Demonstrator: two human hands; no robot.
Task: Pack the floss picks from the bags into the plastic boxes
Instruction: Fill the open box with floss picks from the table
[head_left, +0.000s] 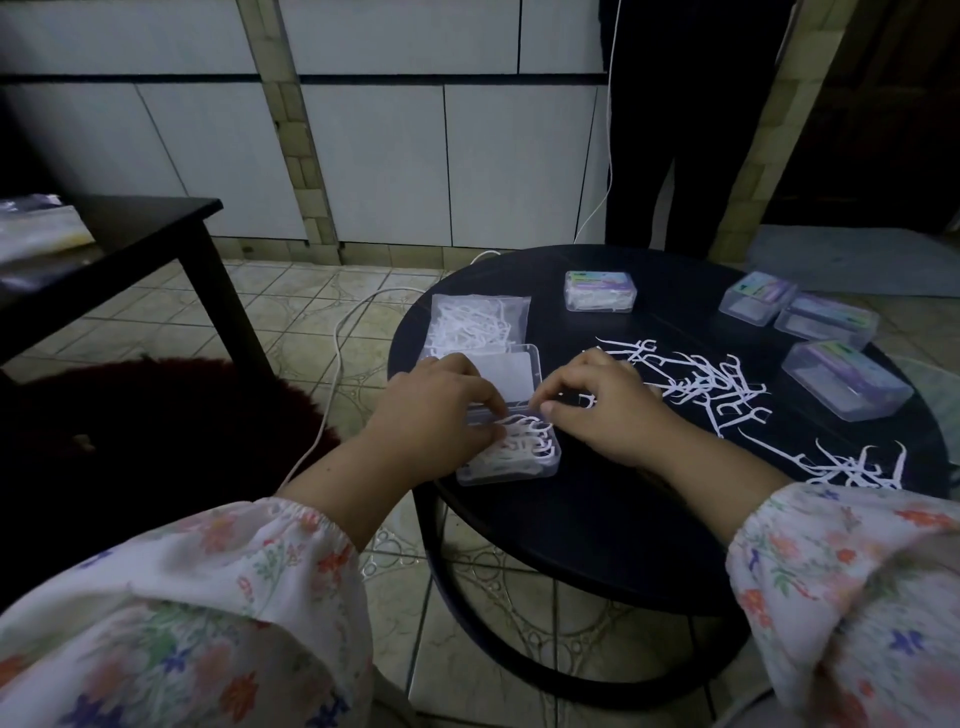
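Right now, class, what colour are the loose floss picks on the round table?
White, seen best in the head view: the floss picks lie scattered on the black table.

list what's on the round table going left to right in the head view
bag of floss picks → open plastic box → closed box → loose floss picks → three more closed boxes, the nearest one at the right edge

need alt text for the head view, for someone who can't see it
Both hands, left hand and right hand, arrange white floss picks in an open clear box on a round black table. Loose picks, a bag of picks and four closed boxes lie around it.
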